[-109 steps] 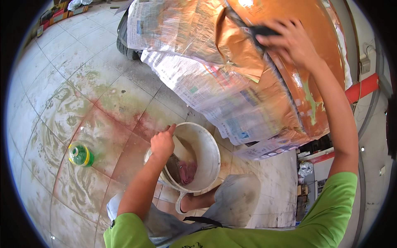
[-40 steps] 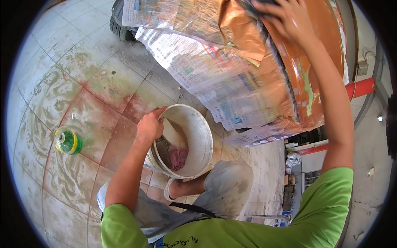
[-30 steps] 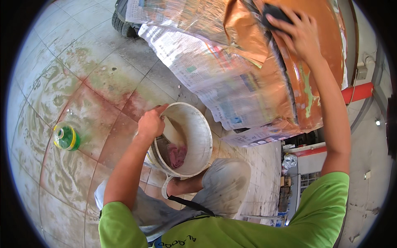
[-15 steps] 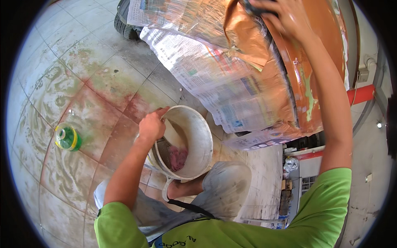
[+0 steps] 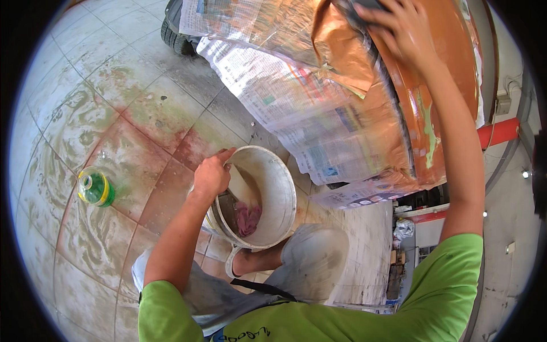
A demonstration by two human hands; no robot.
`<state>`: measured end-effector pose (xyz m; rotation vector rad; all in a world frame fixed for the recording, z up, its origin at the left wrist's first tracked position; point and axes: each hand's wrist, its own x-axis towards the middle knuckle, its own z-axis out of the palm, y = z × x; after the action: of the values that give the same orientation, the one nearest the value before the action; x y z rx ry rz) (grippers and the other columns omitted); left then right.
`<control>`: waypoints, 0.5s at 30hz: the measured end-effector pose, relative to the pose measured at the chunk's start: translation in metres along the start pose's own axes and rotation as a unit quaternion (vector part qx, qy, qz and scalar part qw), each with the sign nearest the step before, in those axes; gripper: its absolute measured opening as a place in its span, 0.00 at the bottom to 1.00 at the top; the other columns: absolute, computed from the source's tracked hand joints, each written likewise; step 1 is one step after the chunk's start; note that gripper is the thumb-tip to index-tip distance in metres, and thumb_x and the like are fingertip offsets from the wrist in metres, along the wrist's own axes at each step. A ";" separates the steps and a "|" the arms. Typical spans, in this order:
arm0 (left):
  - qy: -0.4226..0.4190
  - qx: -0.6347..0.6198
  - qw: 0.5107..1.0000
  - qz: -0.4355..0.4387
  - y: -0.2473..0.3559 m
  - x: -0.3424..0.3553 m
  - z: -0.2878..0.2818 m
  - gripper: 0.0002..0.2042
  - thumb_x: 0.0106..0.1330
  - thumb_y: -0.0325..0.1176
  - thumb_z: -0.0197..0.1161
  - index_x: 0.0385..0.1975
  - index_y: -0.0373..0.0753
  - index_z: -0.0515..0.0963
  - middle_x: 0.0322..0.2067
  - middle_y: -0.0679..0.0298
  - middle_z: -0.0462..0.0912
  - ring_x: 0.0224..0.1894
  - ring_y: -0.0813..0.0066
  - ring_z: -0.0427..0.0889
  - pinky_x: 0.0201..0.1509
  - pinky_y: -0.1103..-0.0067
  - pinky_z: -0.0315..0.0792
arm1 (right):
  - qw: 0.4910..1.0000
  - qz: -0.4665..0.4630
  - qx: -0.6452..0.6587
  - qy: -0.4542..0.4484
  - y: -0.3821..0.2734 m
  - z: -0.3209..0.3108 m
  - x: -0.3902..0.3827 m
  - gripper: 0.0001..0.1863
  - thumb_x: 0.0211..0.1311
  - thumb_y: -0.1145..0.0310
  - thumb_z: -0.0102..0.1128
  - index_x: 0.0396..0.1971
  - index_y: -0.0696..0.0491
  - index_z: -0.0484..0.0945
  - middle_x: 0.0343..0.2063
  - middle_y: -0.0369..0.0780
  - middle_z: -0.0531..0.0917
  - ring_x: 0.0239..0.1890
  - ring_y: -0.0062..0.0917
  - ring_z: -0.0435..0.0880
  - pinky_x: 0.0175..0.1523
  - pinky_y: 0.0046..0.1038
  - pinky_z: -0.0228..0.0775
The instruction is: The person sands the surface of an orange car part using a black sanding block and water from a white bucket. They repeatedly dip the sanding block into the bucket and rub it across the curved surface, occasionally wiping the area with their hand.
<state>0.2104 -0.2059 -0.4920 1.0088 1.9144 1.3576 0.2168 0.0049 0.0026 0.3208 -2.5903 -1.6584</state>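
Note:
My left hand [image 5: 212, 172] is closed at the left rim of a whitish bucket [image 5: 285, 199], its fingers over the edge. Inside the bucket a pale flat piece [image 5: 242, 185] slants down from beside that hand into murky water. A wet pinkish cloth [image 5: 248, 219] lies at its lower end. Up at the right, my right hand [image 5: 401, 28] presses a dark pad [image 5: 370, 7] onto an orange car body panel [image 5: 421, 97]; the pad is partly cut off by the top of the picture. Pale greenish-yellow patches mark the panel.
Newspaper sheets [image 5: 273, 97] mask the car left of the panel, with a loose orange-coated flap [image 5: 336, 45]. A car tyre [image 5: 178, 39] shows behind. A cut-off bottle of green liquid [image 5: 96, 188] stands on the wet, stained tile floor [image 5: 74, 239]. A red bar [image 5: 498, 132] is at right.
My right hand has shifted slightly right and down along the orange panel with the dark pad. My left hand stays at the bucket's rim. The whole view has shifted a little.

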 end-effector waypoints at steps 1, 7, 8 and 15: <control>0.011 0.001 1.000 0.002 -0.004 0.001 -0.002 0.24 0.70 0.30 0.64 0.67 0.57 0.80 0.59 0.59 0.86 0.58 0.48 0.84 0.62 0.59 0.78 | 1.000 -0.015 0.002 0.009 -0.002 0.007 -0.025 0.31 0.56 0.69 0.73 0.61 0.26 0.86 0.71 0.33 0.78 0.67 0.39 0.75 0.72 0.44 0.61; -0.031 0.028 0.999 -0.031 0.014 0.005 -0.004 0.24 0.71 0.29 0.62 0.66 0.57 0.80 0.63 0.65 0.84 0.58 0.49 0.85 0.62 0.58 0.79 | 0.999 0.005 0.019 -0.048 0.008 0.000 0.015 0.28 0.62 0.64 0.71 0.62 0.25 0.85 0.68 0.35 0.80 0.62 0.40 0.78 0.69 0.45 0.63; -0.026 0.017 0.999 -0.022 0.012 0.005 -0.002 0.24 0.71 0.29 0.62 0.66 0.57 0.80 0.62 0.65 0.84 0.57 0.49 0.85 0.62 0.58 0.79 | 0.999 0.017 0.020 -0.047 -0.001 -0.013 0.039 0.24 0.60 0.62 0.72 0.57 0.30 0.88 0.68 0.37 0.80 0.63 0.41 0.77 0.68 0.46 0.62; 0.002 0.015 1.000 -0.018 -0.009 0.007 -0.002 0.23 0.71 0.29 0.61 0.66 0.57 0.80 0.63 0.64 0.83 0.57 0.48 0.85 0.61 0.57 0.79 | 0.998 -0.060 0.007 -0.003 -0.020 -0.010 -0.063 0.23 0.60 0.68 0.70 0.53 0.26 0.89 0.67 0.34 0.80 0.64 0.39 0.77 0.69 0.49 0.64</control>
<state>0.2025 -0.2030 -0.5005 0.9820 1.9519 1.3167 0.2827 0.0005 -0.0069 0.4831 -2.6360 -1.6805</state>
